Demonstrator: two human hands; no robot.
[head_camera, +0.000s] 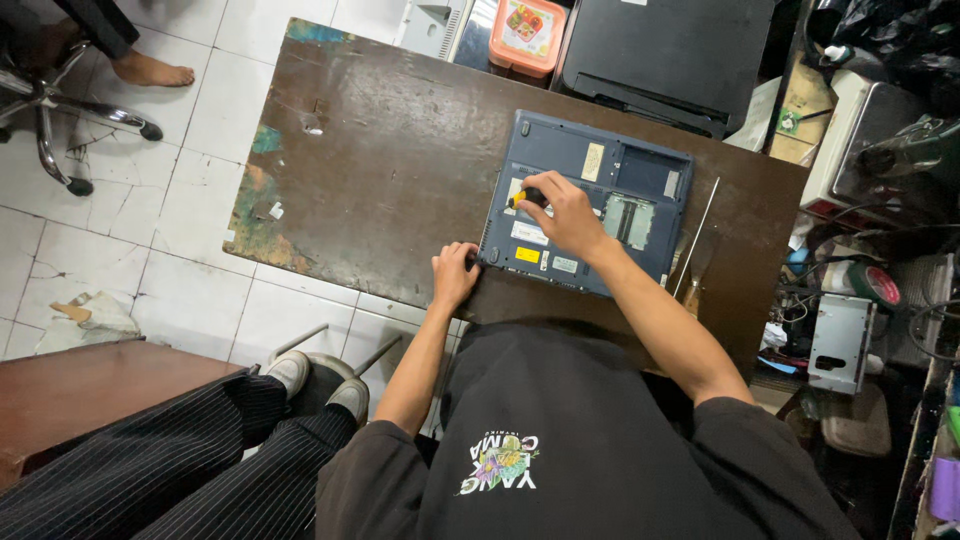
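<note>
two hands, left hand (455, 275) steadying one laptop (590, 205), right hand (568, 215) gripping one screwdriver (528, 198)

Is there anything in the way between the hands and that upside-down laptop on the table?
Nothing visible. The right hand holds a screwdriver with a yellow and black handle directly on the laptop's underside. The left hand rests at the laptop's near left corner on the brown table. A thin metal rod lies off to the right.

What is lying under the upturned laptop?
The blue laptop lies bottom-up on a worn brown table. The right hand holds a screwdriver on it; the left hand steadies its corner. Anything beneath the laptop is covered.
</note>
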